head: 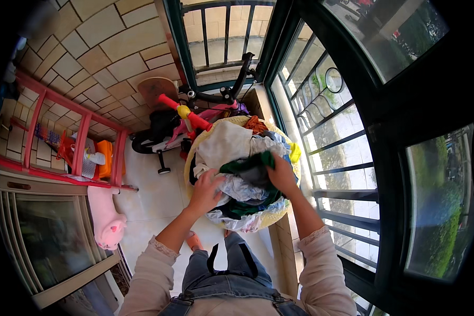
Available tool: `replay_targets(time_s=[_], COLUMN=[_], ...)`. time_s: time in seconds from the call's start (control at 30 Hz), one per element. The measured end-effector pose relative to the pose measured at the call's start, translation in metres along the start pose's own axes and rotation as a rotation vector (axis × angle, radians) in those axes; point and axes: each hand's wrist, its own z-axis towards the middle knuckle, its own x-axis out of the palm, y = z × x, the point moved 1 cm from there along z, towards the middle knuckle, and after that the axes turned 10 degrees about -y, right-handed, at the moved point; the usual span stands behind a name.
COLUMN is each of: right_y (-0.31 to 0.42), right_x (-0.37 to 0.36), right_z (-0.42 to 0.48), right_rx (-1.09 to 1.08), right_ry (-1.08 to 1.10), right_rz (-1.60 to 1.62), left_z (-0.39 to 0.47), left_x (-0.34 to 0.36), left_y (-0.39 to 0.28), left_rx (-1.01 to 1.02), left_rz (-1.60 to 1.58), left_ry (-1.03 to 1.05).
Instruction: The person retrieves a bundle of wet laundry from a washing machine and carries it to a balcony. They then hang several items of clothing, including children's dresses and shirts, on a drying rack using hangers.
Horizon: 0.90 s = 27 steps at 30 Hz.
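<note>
Before me stands a round yellow laundry basket (276,222), heaped with crumpled clothes. My right hand (283,175) grips a dark green and grey garment (252,170), lifted over the heap and blurred by motion. Just left of it, my left hand (208,191) hovers over the pile with fingers apart and nothing plainly held. A beige cloth (227,142) covers the far left of the heap, beside a rust-orange garment (256,125). Under the held garment lie a pale patterned cloth (241,187) and another dark green piece (241,207).
Behind the basket lean a pink children's bicycle (177,132), a red scooter handlebar (199,120) and a skateboard (158,91). At left are a red ladder (81,142), an orange container (106,158) and a pink plush toy (106,217). Barred windows (335,158) line the right side.
</note>
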Motion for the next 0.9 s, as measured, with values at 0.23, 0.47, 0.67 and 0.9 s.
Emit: replay_targets(time_s=[0.23,0.47,0.67,0.9], right_y=[0.116,0.182,0.085,-0.035], right_x=[-0.016,-0.061,-0.039,0.009], right_z=[0.069,0.077,0.065,-0.037], right_rx=[0.249,0.256,0.064,-0.299], right_ry=[0.065,0.034,0.059,0.126], right_rz=[0.856,0.919,0.476,-0.427], left_z=[0.009,0.041,0.032,0.000], left_x=[0.044,0.046,0.020,0.045], left_y=[-0.053,-0.064,-0.047,0.001], left_rx=[0.471,0.330,0.077,-0.230], left_rz=[0.468,0.444,0.134,-0.041], left_ry=[0.036,0.138,0.118,0.142])
